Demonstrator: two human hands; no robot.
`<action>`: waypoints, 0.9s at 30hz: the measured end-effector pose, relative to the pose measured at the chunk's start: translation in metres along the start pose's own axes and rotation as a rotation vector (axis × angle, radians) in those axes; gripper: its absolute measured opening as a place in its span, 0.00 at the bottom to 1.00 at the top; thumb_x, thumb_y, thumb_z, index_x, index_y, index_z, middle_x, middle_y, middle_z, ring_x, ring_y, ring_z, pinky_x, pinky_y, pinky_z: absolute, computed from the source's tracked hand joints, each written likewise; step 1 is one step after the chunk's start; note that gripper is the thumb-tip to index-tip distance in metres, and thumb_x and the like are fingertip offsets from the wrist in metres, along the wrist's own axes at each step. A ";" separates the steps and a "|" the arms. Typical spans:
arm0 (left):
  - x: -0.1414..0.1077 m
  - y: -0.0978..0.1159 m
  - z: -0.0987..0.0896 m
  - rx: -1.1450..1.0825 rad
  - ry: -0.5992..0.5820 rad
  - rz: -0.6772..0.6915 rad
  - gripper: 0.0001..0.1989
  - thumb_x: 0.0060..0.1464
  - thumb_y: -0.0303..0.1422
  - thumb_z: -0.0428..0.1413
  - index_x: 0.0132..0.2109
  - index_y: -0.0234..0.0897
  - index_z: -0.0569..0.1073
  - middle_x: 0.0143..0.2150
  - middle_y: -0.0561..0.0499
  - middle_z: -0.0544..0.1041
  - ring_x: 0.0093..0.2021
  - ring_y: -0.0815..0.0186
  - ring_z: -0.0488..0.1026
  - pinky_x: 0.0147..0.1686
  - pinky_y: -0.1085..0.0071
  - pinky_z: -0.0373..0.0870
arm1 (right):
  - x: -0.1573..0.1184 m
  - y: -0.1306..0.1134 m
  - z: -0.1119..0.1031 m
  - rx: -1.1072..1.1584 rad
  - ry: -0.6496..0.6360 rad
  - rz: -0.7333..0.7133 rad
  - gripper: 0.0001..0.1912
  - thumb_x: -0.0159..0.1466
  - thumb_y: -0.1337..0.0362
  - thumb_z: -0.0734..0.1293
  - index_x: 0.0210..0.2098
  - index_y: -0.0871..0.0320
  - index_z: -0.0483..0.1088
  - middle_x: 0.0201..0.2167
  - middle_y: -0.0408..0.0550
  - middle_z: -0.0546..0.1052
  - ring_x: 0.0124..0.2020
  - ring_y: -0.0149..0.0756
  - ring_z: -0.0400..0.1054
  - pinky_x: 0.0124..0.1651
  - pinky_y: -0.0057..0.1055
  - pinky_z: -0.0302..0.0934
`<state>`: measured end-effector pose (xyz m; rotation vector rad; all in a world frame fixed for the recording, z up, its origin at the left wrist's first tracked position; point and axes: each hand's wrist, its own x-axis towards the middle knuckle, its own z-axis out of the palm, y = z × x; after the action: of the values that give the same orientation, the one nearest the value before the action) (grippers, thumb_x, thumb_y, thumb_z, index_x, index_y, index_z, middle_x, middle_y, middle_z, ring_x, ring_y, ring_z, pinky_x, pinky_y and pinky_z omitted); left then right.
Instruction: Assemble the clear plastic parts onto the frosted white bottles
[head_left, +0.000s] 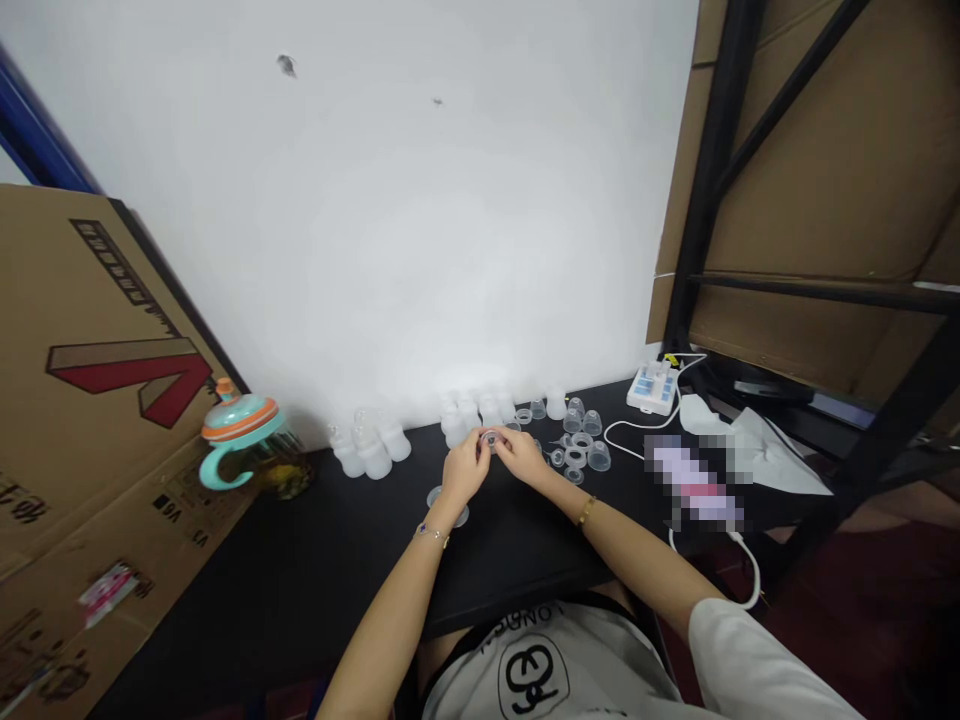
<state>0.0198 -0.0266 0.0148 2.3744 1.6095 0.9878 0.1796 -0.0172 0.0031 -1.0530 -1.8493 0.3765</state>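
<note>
Two hands meet over a small clear ring

Nearest me is the seated person's pale printed shirt [551, 665], up against the edge of the black table [322, 590]. A bracelet [433, 533] circles the left wrist, with clear discs [461, 517] lying around it on the tabletop. Farther in, the left hand [466, 468] and right hand [523, 457] are together, fingers pinching the small clear ring [491, 438] between them; its finer shape is too small to tell.

Just right of the hands I see loose rings [575, 456] and clear domed caps [592, 423]. A jug [256, 447] with a turquoise handle stands well to the left, by a cardboard box [112, 400]. Small bottles [373, 455] gather between it and the hands, and more whitish bottles [454, 427] stand behind them. At the right rear sits a power strip [651, 388], near the white wall [450, 220].
</note>
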 end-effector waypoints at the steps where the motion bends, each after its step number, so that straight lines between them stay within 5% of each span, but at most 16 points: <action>1: 0.000 0.000 0.000 0.002 0.000 -0.001 0.15 0.69 0.35 0.46 0.56 0.40 0.72 0.37 0.49 0.82 0.35 0.60 0.79 0.34 0.70 0.64 | 0.000 0.000 0.000 0.002 0.001 0.001 0.15 0.67 0.69 0.63 0.50 0.58 0.78 0.26 0.43 0.77 0.25 0.32 0.65 0.33 0.26 0.55; 27: 0.001 -0.001 0.000 -0.003 -0.008 0.006 0.15 0.68 0.36 0.46 0.55 0.41 0.73 0.38 0.48 0.82 0.36 0.60 0.79 0.35 0.70 0.66 | -0.001 0.000 0.001 -0.011 -0.001 0.002 0.13 0.67 0.68 0.62 0.44 0.57 0.78 0.26 0.42 0.76 0.24 0.31 0.64 0.32 0.26 0.54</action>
<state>0.0192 -0.0256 0.0151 2.3797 1.5978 0.9792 0.1788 -0.0176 0.0022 -1.0628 -1.8531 0.3686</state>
